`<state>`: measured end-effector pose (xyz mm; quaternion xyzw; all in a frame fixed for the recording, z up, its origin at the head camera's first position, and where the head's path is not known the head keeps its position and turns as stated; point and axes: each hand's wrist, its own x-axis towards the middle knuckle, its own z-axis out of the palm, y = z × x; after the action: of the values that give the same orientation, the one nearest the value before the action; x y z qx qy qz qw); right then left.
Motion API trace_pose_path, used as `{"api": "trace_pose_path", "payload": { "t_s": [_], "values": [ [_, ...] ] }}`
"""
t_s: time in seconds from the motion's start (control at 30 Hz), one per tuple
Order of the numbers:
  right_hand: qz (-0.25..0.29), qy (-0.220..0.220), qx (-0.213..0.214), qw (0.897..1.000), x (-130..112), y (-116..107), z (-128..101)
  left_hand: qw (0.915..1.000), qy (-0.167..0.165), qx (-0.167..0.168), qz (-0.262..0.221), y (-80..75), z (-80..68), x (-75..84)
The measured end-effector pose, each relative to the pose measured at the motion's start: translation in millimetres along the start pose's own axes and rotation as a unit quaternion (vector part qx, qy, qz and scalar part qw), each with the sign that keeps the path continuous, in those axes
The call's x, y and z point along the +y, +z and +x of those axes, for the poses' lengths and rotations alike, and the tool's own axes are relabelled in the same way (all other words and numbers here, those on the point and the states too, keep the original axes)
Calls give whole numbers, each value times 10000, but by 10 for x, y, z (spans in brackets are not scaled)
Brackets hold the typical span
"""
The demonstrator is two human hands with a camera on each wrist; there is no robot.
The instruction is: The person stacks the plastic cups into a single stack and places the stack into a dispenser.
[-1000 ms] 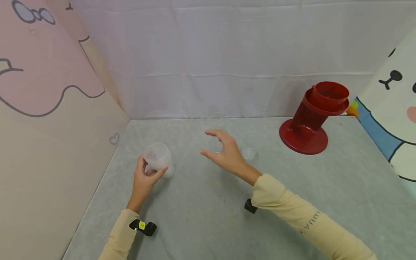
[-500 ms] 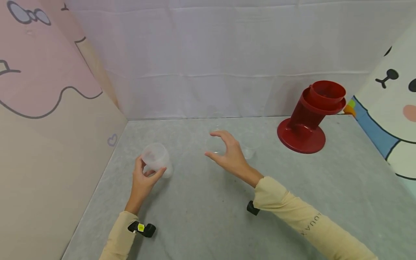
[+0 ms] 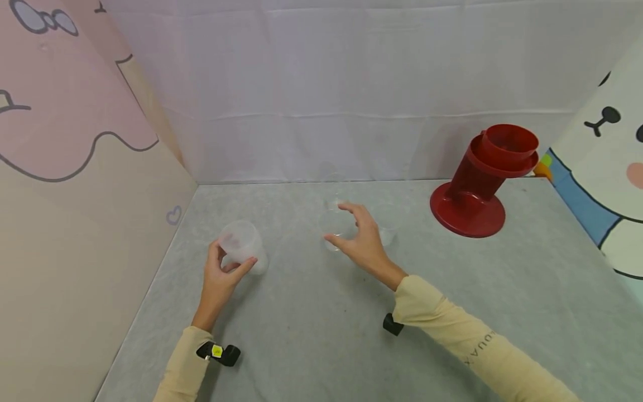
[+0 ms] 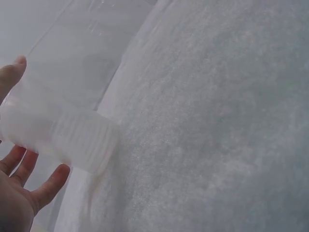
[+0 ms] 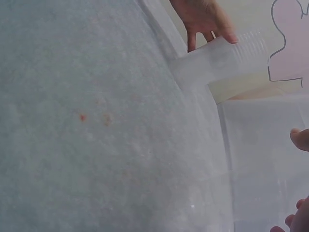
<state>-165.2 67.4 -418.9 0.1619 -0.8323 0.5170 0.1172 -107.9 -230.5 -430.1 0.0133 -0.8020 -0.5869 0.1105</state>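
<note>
Hands [image 3: 221, 273] around separate cups [image 3: 243, 245]

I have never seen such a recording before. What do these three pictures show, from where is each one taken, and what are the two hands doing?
No machine here: a person works with two bare hands. One camera sits on the head and looks down at a grey table. Two more are strapped to the wrists, so those pictures look tilted and very close. The left hand grips a frosted plastic cup; the left wrist view shows the same cup between thumb and fingers. The right hand curves around a clear cup, but contact cannot be seen. Another clear cup stands beside it. A red stand is at the far right.
</note>
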Motion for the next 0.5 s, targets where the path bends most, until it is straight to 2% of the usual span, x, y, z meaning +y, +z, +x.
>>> {"api": "trace_pose_path", "payload": {
  "t_s": [0.3,0.5],
  "values": [
    [93,283,83,9995,161,112,-54,9998,97,-177,-43,-3,12,0],
    [154,669,155,9975,242,198,-73,9998,77,-161,-60,-6,16,-15]
  ]
}}
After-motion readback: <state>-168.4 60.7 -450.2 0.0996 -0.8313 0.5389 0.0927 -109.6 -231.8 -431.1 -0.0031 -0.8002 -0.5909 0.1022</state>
